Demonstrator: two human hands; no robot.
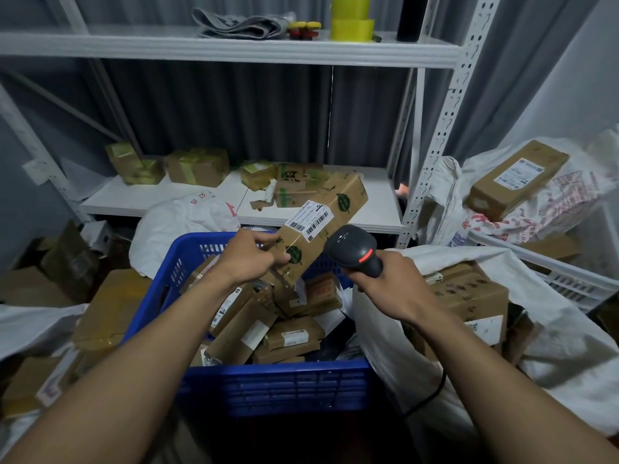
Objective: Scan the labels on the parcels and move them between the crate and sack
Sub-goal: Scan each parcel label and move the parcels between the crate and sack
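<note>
My left hand (253, 256) grips the near end of a long brown cardboard parcel (326, 219), tilted up over the blue plastic crate (284, 385). A white barcode label (308, 220) faces up on the parcel. My right hand (388, 283) holds a black handheld scanner (353, 251), its red light lit, just right of the parcel and aimed toward the label. Several brown parcels (268, 326) lie piled in the crate. To the right, an open white sack (536, 329) holds more boxes (469, 296).
A white metal shelf rack (234, 50) stands behind the crate, with taped boxes (197, 167) on its lower shelf and yellow tape rolls (351, 21) on top. Another sack with a box (516, 177) sits at the far right. Loose cartons (110, 309) lie at the left.
</note>
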